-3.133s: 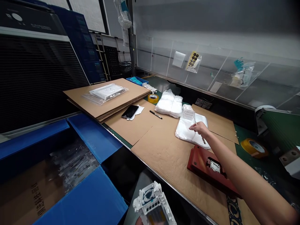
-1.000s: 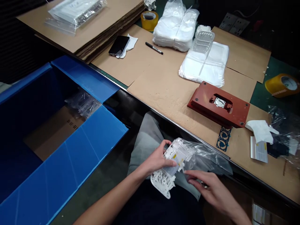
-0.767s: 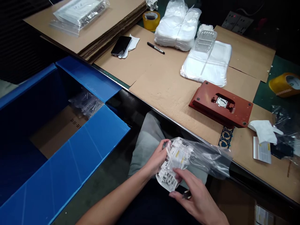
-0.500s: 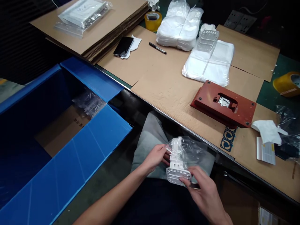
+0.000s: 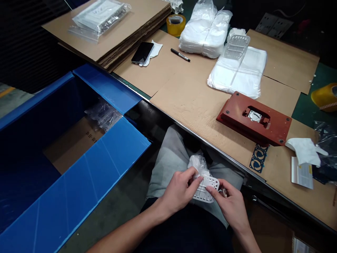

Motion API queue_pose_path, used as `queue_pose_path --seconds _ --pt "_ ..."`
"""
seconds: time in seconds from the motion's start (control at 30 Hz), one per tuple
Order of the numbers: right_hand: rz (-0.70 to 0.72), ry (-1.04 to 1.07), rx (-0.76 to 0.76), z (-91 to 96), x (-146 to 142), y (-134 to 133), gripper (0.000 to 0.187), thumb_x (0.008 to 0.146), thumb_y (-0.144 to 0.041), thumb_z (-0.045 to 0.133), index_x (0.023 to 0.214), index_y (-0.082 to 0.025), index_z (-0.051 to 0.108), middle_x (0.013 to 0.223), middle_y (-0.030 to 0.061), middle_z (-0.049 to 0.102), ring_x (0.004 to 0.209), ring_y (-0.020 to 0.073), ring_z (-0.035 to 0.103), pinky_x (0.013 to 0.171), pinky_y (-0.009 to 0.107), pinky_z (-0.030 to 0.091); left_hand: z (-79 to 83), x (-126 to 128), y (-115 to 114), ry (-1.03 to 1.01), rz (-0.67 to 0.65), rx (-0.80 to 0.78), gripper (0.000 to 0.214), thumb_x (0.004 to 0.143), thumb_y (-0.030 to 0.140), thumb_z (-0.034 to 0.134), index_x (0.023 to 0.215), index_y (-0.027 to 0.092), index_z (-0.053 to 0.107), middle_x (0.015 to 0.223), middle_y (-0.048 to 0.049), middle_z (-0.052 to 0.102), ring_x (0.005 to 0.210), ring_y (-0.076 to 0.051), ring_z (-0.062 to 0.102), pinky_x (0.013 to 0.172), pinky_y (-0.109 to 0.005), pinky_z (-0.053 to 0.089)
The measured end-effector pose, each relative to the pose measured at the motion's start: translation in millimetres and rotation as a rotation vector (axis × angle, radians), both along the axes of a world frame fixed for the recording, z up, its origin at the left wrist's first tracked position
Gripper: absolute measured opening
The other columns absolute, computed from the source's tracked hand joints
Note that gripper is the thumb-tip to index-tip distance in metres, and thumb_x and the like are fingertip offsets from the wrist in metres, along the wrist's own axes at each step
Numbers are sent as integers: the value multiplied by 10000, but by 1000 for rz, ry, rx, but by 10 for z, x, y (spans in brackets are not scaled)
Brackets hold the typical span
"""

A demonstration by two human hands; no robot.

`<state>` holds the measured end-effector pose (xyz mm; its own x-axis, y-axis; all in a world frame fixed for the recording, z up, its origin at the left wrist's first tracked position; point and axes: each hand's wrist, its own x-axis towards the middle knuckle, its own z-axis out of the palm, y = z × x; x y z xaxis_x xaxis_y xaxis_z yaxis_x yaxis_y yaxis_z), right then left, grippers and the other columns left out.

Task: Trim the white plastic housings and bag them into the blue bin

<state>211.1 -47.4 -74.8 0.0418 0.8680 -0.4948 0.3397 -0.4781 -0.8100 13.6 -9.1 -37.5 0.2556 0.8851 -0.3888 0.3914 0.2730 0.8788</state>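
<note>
Over my lap, both hands hold a white plastic part (image 5: 204, 191) with a flat, slotted end plate turned toward me. Its far end is wrapped in a clear plastic bag (image 5: 198, 162). My left hand (image 5: 181, 188) pinches the plate's upper left edge and the bag between thumb and fingers. At the plate's right edge, my right hand (image 5: 228, 196) grips with the thumb on the face and the fingers behind. A bit of gathered film shows by the right fingers.
A blue bin (image 5: 105, 154) with bagged pieces inside stands at left. On the table lie a red-brown fixture (image 5: 229, 123), bundles of plastic bags (image 5: 247, 73), a phone (image 5: 142, 52), a marker (image 5: 180, 55), tape (image 5: 176, 25) and a white glove (image 5: 302, 151). Stacked cardboard (image 5: 86, 42) sits at the back left.
My left hand has moved right from the part's side to the plate's edge. The bag, spread to the right before, is now gathered close around the part. The plate has tilted.
</note>
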Motion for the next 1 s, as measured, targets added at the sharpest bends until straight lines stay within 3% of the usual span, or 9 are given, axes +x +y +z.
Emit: queue_pose_path --seconds 0.1,0.23,0.43,0.53,0.63,0.7,0.87,1.0 --pt "-93 -62 34 1 10 7 359 835 -543 698 841 -184 680 700 6 592 613 150 477 550 248 404 -4 -90 10 40 -20 21 289 909 335 588 671 214 480 613 24 455 554 -138 402 559 -306 243" --pt "-191 -163 95 -5 -4 15 345 853 -533 678 805 -191 660 656 -8 532 601 148 438 544 252 361 -46 -132 29 51 57 0 176 882 325 609 756 215 555 940 -69 573 817 -215 528 615 -302 317" --pt "-138 -191 189 -52 -81 -3 277 866 -472 687 871 -195 697 742 9 597 643 154 476 610 258 386 33 112 -139 -263 -27 -281 150 846 294 658 866 228 525 611 49 560 494 -135 548 478 -245 380" --pt "-78 -119 198 -16 -66 -8 247 896 -441 659 860 -198 685 743 7 609 639 151 495 585 248 397 25 -2 -119 -560 118 -453 312 771 388 765 947 202 586 594 38 620 415 -143 563 400 -239 383" --pt "6 -45 225 45 -83 3 212 909 -394 656 827 -200 681 753 8 603 649 148 506 586 245 404 -151 -227 53 -705 458 -472 309 836 484 694 814 186 615 682 16 660 518 -91 571 515 -205 442" --pt "80 6 256 80 -141 20 198 916 -363 650 808 -202 689 757 15 614 660 153 531 604 248 422 -331 -285 160 -719 580 -525 291 871 469 661 817 186 620 777 3 686 646 -93 611 622 -190 470" --pt "293 105 355 213 -243 45 148 935 -259 623 984 -230 759 908 72 712 812 211 673 726 275 535 -686 -50 117 -883 497 -945 411 810 504 692 862 97 672 773 -125 724 733 -245 695 784 -375 543" --pt "261 -77 628 407 -41 -37 233 897 -174 677 1106 -236 758 963 82 740 855 212 719 795 261 570 -806 24 39 -1023 555 -1005 453 762 508 672 975 108 658 824 -125 750 855 -303 722 879 -419 527"
